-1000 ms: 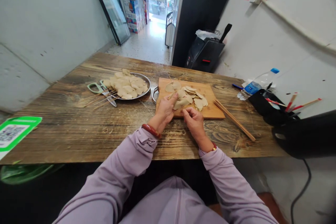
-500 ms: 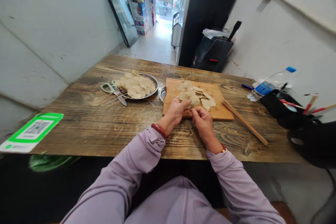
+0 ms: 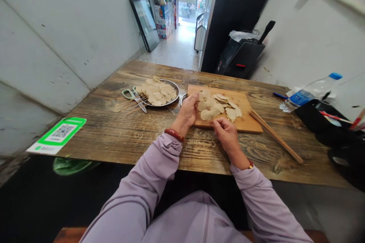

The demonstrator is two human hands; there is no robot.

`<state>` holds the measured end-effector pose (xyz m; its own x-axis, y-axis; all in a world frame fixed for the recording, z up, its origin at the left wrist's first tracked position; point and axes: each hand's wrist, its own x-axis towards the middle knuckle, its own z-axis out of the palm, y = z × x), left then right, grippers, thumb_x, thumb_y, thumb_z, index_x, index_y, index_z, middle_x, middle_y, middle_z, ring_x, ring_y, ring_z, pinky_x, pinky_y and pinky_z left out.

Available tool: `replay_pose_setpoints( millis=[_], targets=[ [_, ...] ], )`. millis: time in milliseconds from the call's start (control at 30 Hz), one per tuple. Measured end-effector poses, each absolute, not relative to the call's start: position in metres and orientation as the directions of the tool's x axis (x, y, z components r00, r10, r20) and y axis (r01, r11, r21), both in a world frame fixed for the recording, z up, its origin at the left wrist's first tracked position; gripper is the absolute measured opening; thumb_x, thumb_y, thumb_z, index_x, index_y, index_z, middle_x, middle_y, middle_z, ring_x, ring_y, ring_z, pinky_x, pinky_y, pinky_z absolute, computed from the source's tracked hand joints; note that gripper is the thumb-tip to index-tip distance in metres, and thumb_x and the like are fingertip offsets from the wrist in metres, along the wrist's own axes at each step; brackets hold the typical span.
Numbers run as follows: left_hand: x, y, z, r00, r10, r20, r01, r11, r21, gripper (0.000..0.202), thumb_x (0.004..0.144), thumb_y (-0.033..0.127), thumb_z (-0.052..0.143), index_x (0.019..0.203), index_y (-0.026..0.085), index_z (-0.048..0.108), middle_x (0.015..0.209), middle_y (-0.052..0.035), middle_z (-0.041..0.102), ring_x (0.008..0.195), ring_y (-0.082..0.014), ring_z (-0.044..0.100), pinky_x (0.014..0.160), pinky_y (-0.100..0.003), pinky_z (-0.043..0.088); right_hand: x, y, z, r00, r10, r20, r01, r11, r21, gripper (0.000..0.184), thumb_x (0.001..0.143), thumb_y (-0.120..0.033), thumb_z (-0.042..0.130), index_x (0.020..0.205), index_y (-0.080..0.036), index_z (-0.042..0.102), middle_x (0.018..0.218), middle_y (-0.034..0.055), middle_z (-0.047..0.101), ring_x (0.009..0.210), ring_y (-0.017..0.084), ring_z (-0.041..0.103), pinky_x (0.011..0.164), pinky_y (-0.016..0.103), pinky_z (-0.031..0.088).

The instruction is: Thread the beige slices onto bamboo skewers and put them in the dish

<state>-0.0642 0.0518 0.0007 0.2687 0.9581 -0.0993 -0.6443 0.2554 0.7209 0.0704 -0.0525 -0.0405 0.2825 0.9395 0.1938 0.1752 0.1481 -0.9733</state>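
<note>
My left hand (image 3: 186, 113) rests on the near left part of a wooden cutting board (image 3: 245, 120), its fingers curled against a pale tan slice (image 3: 205, 114). My right hand (image 3: 226, 133) is closed in a pinch at the board's near edge, seemingly on a thin bamboo skewer running into that slice. More tan slices (image 3: 225, 104) lie heaped on the board.
A metal plate (image 3: 175, 87) of skewered slices (image 3: 155, 92) sits to the left, with green-handled scissors (image 3: 131, 95) beside it. A bundle of bamboo sticks (image 3: 275, 135) lies right of the board. A water bottle (image 3: 309, 93), a black bag (image 3: 322, 121) and a green QR card (image 3: 58, 135) are also on the table.
My left hand has reached a little further up the board's left side. The right hand stays pinched at the near edge. The camera has swung left.
</note>
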Motion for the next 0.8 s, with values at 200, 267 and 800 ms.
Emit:
replay_pose_setpoints(
  millis=[200, 267, 800],
  targets=[
    [-0.075, 0.059, 0.007, 0.214, 0.973, -0.09, -0.662, 0.212, 0.719, 0.015, 0.081, 0.028, 0.081, 0.083, 0.016, 0.071, 0.079, -0.0017, 0.075, 0.067, -0.013, 0.068, 0.067, -0.024, 0.054, 0.069, -0.053, -0.041, 0.248, 0.95, 0.192, 0.224, 0.137, -0.965, 0.036, 0.083, -0.054, 0.068, 0.072, -0.02, 0.064, 0.052, -0.0055, 0.049, 0.048, 0.01, 0.04, 0.048, 0.024, 0.031],
    [-0.076, 0.058, 0.009, 0.224, 0.97, -0.089, -0.651, 0.217, 0.728, 0.014, 0.078, 0.024, 0.082, 0.08, 0.015, 0.071, 0.077, -0.0017, 0.074, 0.066, -0.0119, 0.066, 0.067, -0.024, 0.053, 0.069, -0.052, -0.042, 0.236, 0.949, 0.208, 0.249, 0.148, -0.957, 0.035, 0.084, -0.053, 0.068, 0.073, -0.02, 0.065, 0.053, -0.0053, 0.049, 0.049, 0.01, 0.04, 0.049, 0.025, 0.031],
    [-0.072, 0.058, 0.008, 0.194, 0.979, -0.059, -0.541, 0.157, 0.826, 0.021, 0.071, 0.026, 0.088, 0.077, 0.015, 0.071, 0.071, -0.0013, 0.072, 0.064, -0.0132, 0.066, 0.064, -0.024, 0.053, 0.067, -0.05, -0.034, 0.22, 0.931, 0.29, 0.35, 0.202, -0.915, 0.033, 0.087, -0.049, 0.062, 0.068, -0.022, 0.061, 0.054, -0.0038, 0.051, 0.054, 0.013, 0.045, 0.053, 0.026, 0.035]
  ],
)
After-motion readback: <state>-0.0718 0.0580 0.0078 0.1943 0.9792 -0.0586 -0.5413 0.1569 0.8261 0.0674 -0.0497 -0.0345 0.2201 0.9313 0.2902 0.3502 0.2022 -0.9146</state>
